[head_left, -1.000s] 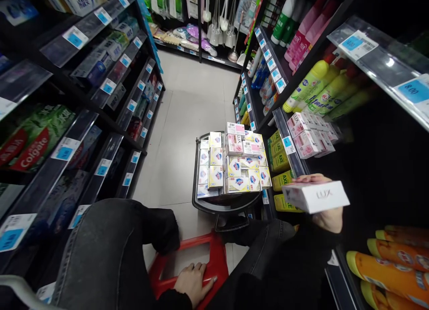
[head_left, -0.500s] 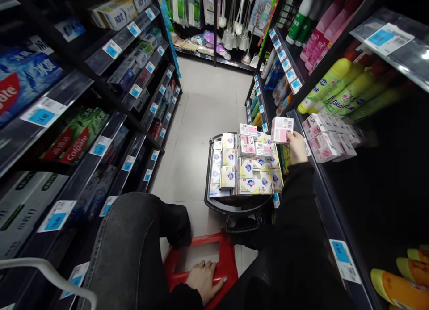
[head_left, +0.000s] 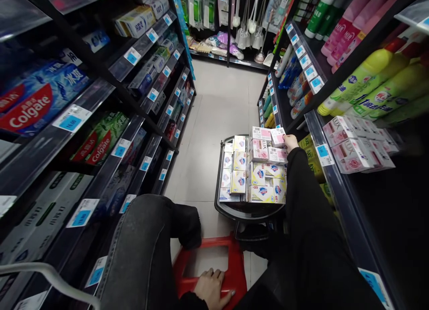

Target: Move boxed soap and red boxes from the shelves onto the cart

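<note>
My right hand grips the edge of a pink-and-white soap box above the far right corner of a black cart. Beside that box are other pink LUX soap boxes, stacked on white-and-yellow soap boxes in the cart. A narrower column of similar boxes fills the cart's left side. Low in the view, my left hand lies flat with fingers spread on a red plastic stool. Whether the held box touches those below is hard to tell.
On the right shelf sit stacked LUX boxes beside yellow-green bottles. Toothpaste boxes line the left shelves. Brushes hang at the aisle's far end, beyond the tiled floor. A white cable crosses the lower left.
My right hand has carried the soap box from beside the shelf leftward over the cart, onto or just above the LUX stack. The view has shifted left. My left hand stays on the stool.
</note>
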Available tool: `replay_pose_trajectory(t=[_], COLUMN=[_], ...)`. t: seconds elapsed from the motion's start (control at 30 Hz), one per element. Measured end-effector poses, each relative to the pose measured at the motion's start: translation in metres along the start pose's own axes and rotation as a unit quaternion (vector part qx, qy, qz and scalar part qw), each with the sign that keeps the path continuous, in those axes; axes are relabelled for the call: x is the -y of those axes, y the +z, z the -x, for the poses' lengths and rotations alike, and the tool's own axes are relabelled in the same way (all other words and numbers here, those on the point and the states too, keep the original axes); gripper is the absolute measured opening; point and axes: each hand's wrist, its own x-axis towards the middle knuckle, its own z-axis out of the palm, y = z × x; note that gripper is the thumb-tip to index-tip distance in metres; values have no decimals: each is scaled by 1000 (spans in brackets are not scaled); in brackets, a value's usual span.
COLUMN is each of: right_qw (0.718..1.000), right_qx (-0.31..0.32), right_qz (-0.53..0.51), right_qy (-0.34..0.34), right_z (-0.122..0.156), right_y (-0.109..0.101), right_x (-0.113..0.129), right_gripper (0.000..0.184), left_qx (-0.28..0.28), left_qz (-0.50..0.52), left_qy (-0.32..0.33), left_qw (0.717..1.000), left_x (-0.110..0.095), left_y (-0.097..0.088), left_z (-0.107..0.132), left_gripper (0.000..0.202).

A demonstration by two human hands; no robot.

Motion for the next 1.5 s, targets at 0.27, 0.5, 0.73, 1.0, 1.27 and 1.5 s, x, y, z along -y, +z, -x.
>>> replay_pose_trajectory(t=[0.27, 0.5, 0.73, 1.0, 1.27, 1.5], right_qw=[999, 996, 962, 958, 957, 956], right_qx=[6, -21, 59, 115, 130, 137], right_qz=[40, 82, 143, 159, 173, 171], right_qy=[28, -26, -225, -208, -194, -193], right_z=[6, 18, 15, 21, 28, 27], right_y=[-4, -16, 6, 16, 13, 12], right_x=[-6, 16, 67, 73, 76, 74], right_gripper=[25, 34, 42, 37, 36, 37], left_qx=[-14, -8, -22, -13, -21, -8], left_qz=[-5, -10, -9, -11, -4, -7], left_qy=[6, 8, 8, 2, 6, 0], left_qw=[1000, 1000, 1000, 1000, 1000, 1000], left_x=[4, 3, 4, 3, 4, 1], left_y=[11, 8, 12, 11, 15, 9], left_z=[-2, -2, 0, 0, -1, 0], left_gripper=[73, 75, 70, 62, 63, 63])
